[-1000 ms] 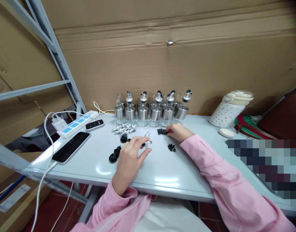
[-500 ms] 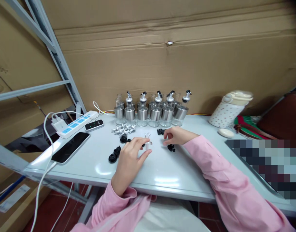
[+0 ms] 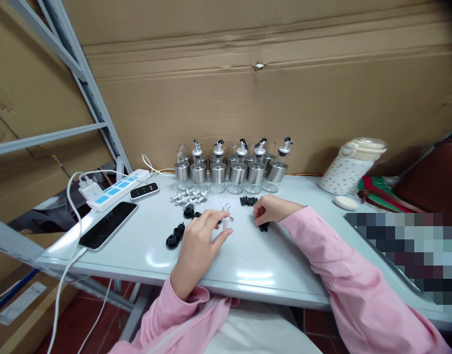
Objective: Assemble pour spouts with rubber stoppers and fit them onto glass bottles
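My left hand [image 3: 201, 241] holds a small pale, partly see-through pourer piece [image 3: 227, 222] upright between thumb and fingertips, thin prongs at its top. My right hand [image 3: 268, 210] is closed in a pinch over a little pile of small black plastic parts [image 3: 263, 227]; what sits between its fingertips is hidden. Just beyond it lies a row of short black pieces [image 3: 248, 201]. Black ribbed rubber stoppers [image 3: 172, 241] lie to the left of my left hand, partly covered by it. Behind them is a heap of silver-grey pourer spouts [image 3: 189, 197].
Glass and steel oil bottles [image 3: 218, 176], several with pourers, line the back of the table [image 3: 248, 255]. At left are a phone [image 3: 109, 225], a power strip [image 3: 117, 189] with cables and a small black-screened device [image 3: 144, 191]. A spotted flask [image 3: 346, 169] and white oval object [image 3: 346, 202] stand right.
My right hand has shifted slightly right, and its fingers have closed down on the small black parts. The left hand stays almost still with the pourer piece.
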A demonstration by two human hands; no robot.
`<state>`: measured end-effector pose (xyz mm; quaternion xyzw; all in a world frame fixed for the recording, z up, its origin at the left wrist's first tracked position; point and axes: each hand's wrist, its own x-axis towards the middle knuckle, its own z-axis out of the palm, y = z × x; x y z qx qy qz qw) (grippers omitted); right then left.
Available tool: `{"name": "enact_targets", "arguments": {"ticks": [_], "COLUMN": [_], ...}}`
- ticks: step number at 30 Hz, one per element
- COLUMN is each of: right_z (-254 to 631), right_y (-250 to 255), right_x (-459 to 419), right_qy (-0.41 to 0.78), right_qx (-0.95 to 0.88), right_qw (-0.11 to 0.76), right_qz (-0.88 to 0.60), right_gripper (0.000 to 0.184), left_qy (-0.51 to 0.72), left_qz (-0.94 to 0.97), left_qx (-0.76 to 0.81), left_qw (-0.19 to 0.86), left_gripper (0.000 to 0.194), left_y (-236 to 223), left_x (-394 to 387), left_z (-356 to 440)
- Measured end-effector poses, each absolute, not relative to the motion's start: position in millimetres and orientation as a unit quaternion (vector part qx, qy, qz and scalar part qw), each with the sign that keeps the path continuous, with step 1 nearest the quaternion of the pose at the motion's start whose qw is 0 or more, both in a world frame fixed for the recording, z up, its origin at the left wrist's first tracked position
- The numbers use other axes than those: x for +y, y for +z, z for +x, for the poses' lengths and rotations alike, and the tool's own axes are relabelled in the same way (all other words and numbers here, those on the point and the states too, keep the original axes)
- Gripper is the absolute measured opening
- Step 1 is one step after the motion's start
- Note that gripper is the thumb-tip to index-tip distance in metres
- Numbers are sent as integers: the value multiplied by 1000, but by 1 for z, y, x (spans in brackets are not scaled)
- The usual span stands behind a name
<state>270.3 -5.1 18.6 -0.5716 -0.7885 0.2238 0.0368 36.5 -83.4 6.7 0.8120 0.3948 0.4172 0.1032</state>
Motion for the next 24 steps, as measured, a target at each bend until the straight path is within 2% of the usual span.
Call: {"name": "enact_targets", "arguments": {"ticks": [7, 12, 14, 19, 24], "right_z": [267, 244, 234, 226, 226], "right_y": [24, 35, 37, 35, 34], "right_x": [-5, -18, -23, -25, -25], "right_qy": [231, 419, 475, 516, 543], "right_qx": [-785, -735, -706, -663, -658], "right_qw": [106, 316, 368, 410, 389], "right_qz": [-565, -430, -376, -355, -348], "right_gripper": [10, 24, 27, 30, 34], "left_qy": [411, 393, 382, 381, 349], "left_qz": [816, 828, 836, 840, 859], "left_qx": [392, 389, 384, 377, 366], "left_qw": [102, 91, 86, 82, 83], "left_gripper": [25, 24, 25, 25, 26], "left_y": [8, 7, 7, 8, 7], "left_x": [-84, -84, -84, -85, -84], "left_z": [37, 37, 37, 35, 36]}}
